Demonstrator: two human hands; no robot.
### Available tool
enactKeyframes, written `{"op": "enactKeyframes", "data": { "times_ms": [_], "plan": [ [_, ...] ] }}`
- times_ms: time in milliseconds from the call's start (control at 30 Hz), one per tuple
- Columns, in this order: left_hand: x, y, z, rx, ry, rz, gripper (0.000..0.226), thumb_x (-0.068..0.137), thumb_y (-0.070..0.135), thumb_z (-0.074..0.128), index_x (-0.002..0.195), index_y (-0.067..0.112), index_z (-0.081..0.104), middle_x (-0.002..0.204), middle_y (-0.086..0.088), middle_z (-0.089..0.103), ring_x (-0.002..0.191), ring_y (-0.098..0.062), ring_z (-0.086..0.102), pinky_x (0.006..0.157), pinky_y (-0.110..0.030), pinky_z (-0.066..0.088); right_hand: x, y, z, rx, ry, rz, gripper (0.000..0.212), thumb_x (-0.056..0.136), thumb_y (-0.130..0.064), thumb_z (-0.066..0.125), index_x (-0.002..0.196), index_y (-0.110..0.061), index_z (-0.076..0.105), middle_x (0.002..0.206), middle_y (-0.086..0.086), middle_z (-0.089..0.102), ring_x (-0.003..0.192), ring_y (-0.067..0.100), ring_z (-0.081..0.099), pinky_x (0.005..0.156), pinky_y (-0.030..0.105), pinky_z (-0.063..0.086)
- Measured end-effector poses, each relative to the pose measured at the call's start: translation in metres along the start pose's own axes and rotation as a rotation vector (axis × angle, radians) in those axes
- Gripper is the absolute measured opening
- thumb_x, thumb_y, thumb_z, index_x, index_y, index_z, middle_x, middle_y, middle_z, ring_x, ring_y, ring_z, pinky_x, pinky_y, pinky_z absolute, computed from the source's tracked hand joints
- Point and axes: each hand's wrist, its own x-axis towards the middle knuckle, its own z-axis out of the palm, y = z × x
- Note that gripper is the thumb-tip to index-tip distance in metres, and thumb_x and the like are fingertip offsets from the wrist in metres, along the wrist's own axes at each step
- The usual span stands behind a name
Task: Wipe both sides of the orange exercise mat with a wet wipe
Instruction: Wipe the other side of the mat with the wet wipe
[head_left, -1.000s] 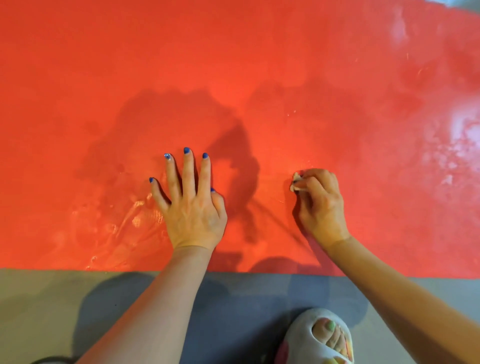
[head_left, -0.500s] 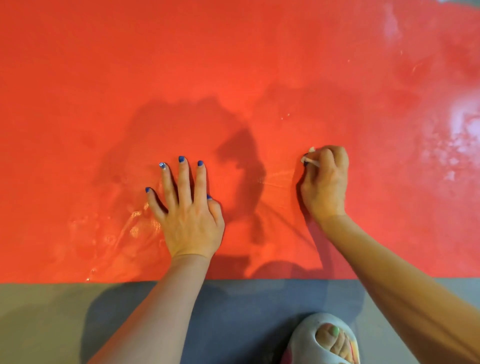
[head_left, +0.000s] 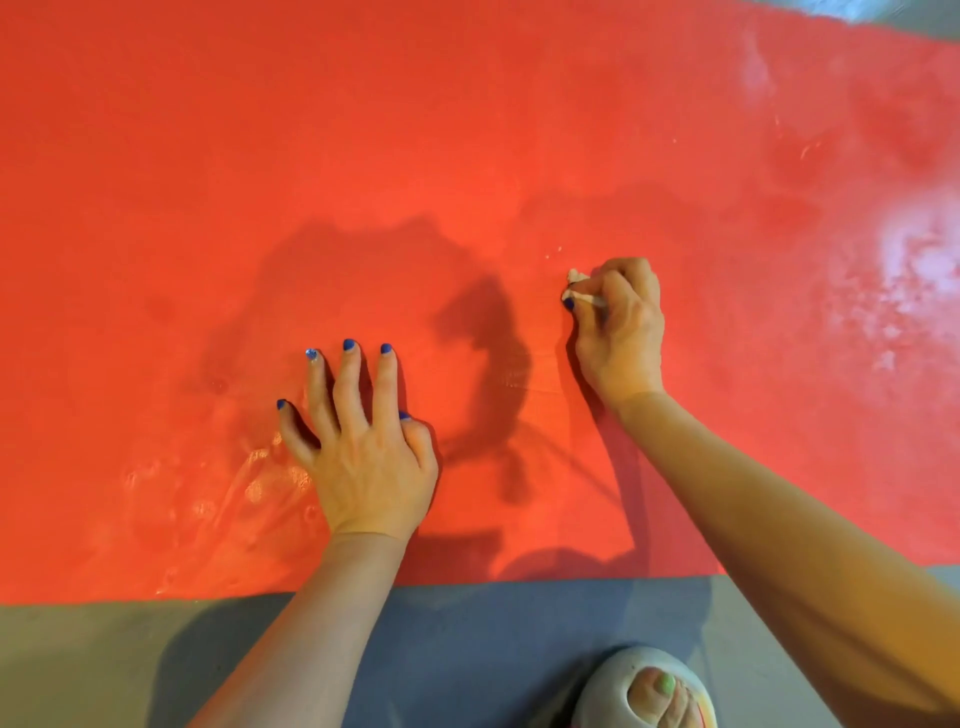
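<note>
- Mat (head_left: 467, 130) covers the floor (head_left: 78, 665) across most of the frame.
- Our left hand (head_left: 363, 457) presses it, fingers spread.
- Our right hand (head_left: 618, 332), center right, pinches the wipe (head_left: 574, 283).
- That small wad could slip out or miss patches.

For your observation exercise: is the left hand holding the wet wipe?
No, the left hand presses flat on the orange mat; the right hand grips the wet wipe.

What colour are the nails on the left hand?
Blue polish on the left hand nails; the ring-finger nail looks glittery. Head view, the only one.
</note>
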Motion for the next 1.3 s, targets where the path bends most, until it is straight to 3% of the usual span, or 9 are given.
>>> {"op": "enactKeyframes", "data": {
  "times_ms": [133,267,367,433,567,667,867,1100,1300],
  "plan": [
    [0.043,0.028,0.007,-0.132,0.031,-0.015,0.058,0.085,0.020,0.053,0.143,0.014,0.052,0.149,-0.014,0.045,0.148,-0.034,0.033,0.114,-0.061,0.021,-0.001,0.006,-0.004,-0.004,0.021,-0.004,0.009,0.087,-0.007,0.065,0.078,-0.005,0.065,0.096,0.006,0.057,0.088,0.018,0.049,0.080,0.023,0.039],
    [0.061,0.042,0.017,-0.034,-0.089,-0.041,0.065,0.094,0.030,0.041,0.157,0.022,0.033,0.166,-0.006,0.024,0.156,-0.031,0.012,0.120,-0.062,0.010,0.003,0.016,-0.013,-0.059,-0.018,-0.138,0.005,0.087,-0.007,0.065,0.082,-0.007,0.067,0.095,0.006,0.058,0.088,0.021,0.052,0.080,0.034,0.044],
    [0.058,0.040,0.018,-0.014,-0.114,-0.050,0.066,0.094,0.031,0.039,0.159,0.022,0.029,0.168,-0.005,0.019,0.156,-0.030,0.007,0.120,-0.062,0.008,0.012,0.021,-0.013,-0.081,0.114,0.042,0.012,0.088,-0.013,0.063,0.077,-0.008,0.063,0.090,0.007,0.057,0.086,0.025,0.051,0.078,0.045,0.046],
    [0.058,0.041,0.019,-0.016,-0.114,-0.049,0.066,0.094,0.030,0.039,0.159,0.022,0.029,0.168,-0.005,0.019,0.156,-0.030,0.007,0.120,-0.062,0.007,0.017,-0.001,0.006,-0.079,0.161,0.078,0.010,0.087,-0.009,0.062,0.077,-0.010,0.062,0.088,0.010,0.056,0.086,0.027,0.050,0.077,0.044,0.045],
    [0.058,0.040,0.019,-0.019,-0.104,-0.050,0.067,0.092,0.028,0.042,0.158,0.021,0.033,0.168,-0.005,0.020,0.156,-0.030,0.008,0.120,-0.061,0.007,0.041,-0.066,0.052,0.014,-0.041,-0.173,0.009,0.082,-0.003,0.062,0.074,-0.006,0.060,0.083,0.014,0.056,0.079,0.032,0.051,0.071,0.043,0.041],
    [0.058,0.040,0.018,-0.017,-0.086,-0.048,0.065,0.092,0.028,0.042,0.157,0.020,0.035,0.167,-0.006,0.023,0.156,-0.030,0.010,0.120,-0.061,0.009,0.056,-0.042,0.042,-0.051,-0.075,-0.248,0.018,0.091,-0.013,0.060,0.074,-0.007,0.062,0.083,0.012,0.058,0.077,0.034,0.054,0.069,0.045,0.042],
    [0.058,0.042,0.018,-0.002,-0.087,-0.041,0.064,0.094,0.028,0.040,0.157,0.018,0.034,0.167,-0.008,0.023,0.156,-0.032,0.010,0.121,-0.061,0.008,0.054,0.012,0.009,-0.096,0.224,0.198,0.012,0.087,-0.012,0.057,0.077,-0.005,0.061,0.094,0.012,0.054,0.087,0.030,0.055,0.080,0.041,0.046],
    [0.058,0.039,0.018,-0.020,-0.082,-0.044,0.066,0.092,0.027,0.043,0.157,0.019,0.035,0.167,-0.007,0.023,0.156,-0.031,0.009,0.120,-0.062,0.009,0.077,-0.051,0.053,-0.066,-0.132,-0.265,0.010,0.084,-0.011,0.059,0.075,-0.008,0.061,0.085,0.013,0.057,0.080,0.035,0.054,0.070,0.044,0.044],
    [0.059,0.042,0.018,-0.009,-0.068,-0.038,0.065,0.092,0.027,0.041,0.157,0.017,0.036,0.166,-0.008,0.025,0.156,-0.032,0.012,0.121,-0.062,0.010,0.093,0.010,0.018,-0.147,0.189,0.186,0.010,0.081,-0.015,0.055,0.077,-0.010,0.063,0.092,0.013,0.058,0.090,0.035,0.055,0.078,0.044,0.042]
  ]
}}
